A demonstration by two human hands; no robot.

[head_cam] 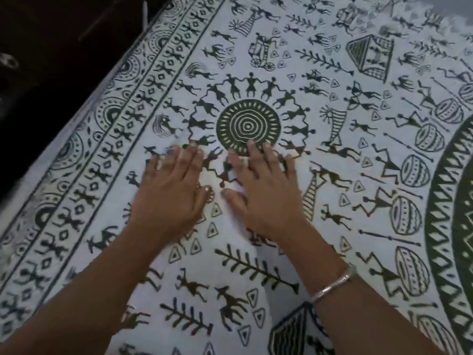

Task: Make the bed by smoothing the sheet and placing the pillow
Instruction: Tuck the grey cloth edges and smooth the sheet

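Observation:
A white sheet (320, 73) printed with dark green figures, huts and a round medallion covers the whole bed. My left hand (169, 198) lies flat on it, palm down, fingers straight and spread, just left of the medallion's lower edge. Beside it my right hand (266, 190) presses flat on the sheet too, its fingertips reaching the medallion's rim; a silver bangle sits on that wrist. A soft fold in the sheet runs from between the hands toward me. No pillow is in view.
The bed's left edge (84, 103) runs diagonally from the bottom left to the top middle, with dark floor or furniture (51, 47) beyond it. The sheet stretches on to the right and far side.

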